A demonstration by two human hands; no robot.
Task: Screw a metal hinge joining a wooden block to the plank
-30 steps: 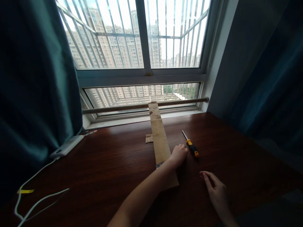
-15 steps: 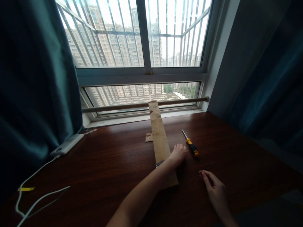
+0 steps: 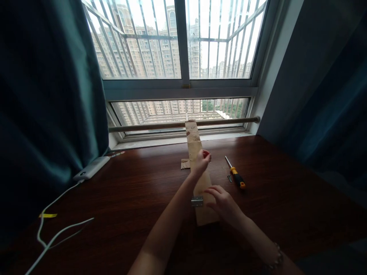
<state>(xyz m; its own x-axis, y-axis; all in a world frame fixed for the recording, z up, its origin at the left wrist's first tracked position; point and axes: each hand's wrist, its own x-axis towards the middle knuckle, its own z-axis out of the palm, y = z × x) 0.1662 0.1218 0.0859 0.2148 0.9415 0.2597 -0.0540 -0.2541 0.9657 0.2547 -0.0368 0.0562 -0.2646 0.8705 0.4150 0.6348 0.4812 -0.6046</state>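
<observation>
A wooden board [image 3: 197, 173] lies lengthwise on the table, its far end at the window rail. Near its close end a metal hinge [image 3: 197, 201] sits at the left edge. My left hand [image 3: 201, 161] is over the middle of the board, fingertips pinched on a small thin piece that looks like a screw [image 3: 210, 160]. My right hand [image 3: 225, 204] is over the board just right of the hinge, thumb and fingers apart with nothing seen between them. A few screws [image 3: 229, 178] lie beside a yellow-and-black screwdriver [image 3: 237, 178] to the right.
A small cardboard piece [image 3: 185, 164] pokes out at the board's left. Further left are a white power bank [image 3: 91, 168], its white cable [image 3: 59, 199] and a yellow strip [image 3: 48, 215]. Curtains [image 3: 57, 95] hang on both sides of the window, and a rail [image 3: 160, 125] crosses it low.
My left hand has lifted from beside the screwdriver and moved left over the board. My right hand has come left to the hinge, its pinch opened. The view has shifted slightly.
</observation>
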